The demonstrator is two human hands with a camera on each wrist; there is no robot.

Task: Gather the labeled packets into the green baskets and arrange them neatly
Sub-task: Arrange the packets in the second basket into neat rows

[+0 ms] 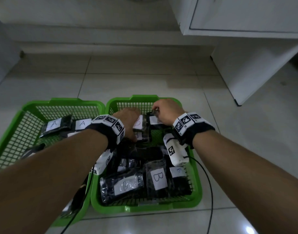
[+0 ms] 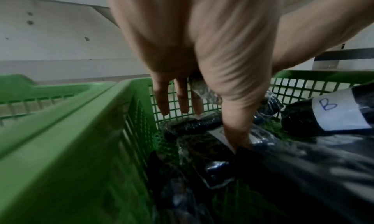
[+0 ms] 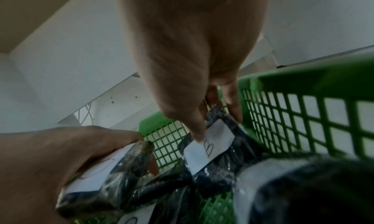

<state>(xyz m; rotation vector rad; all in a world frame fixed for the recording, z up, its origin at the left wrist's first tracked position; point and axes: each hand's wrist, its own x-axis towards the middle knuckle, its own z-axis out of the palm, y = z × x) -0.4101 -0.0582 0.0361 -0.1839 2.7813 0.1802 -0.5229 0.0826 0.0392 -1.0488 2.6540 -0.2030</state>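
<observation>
Both hands deep in the right basket [image 1: 198, 181], tidying B packets at its far end.

Largest first: two green baskets side by side on the floor [image 1: 145, 78], left basket [image 1: 28, 108] with A packets [image 1: 54, 126], right one crowded with B packets [image 1: 155, 179]. Left hand [image 1: 128, 120] curled round an upright packet [image 1: 141, 125], thumb on the near face, fingers behind. Right hand [image 1: 165, 111] pinching the top edge of a second packet [image 3: 210, 145], thumb on its label, fingers behind, just beside the far wall. Both packets directly under their grips, close to each other. Best done by standing each packet upright, label forward, then sliding it snug against the wall and its neighbour before letting go; probably mind the slippery plastic wrap and loose packets below.
</observation>
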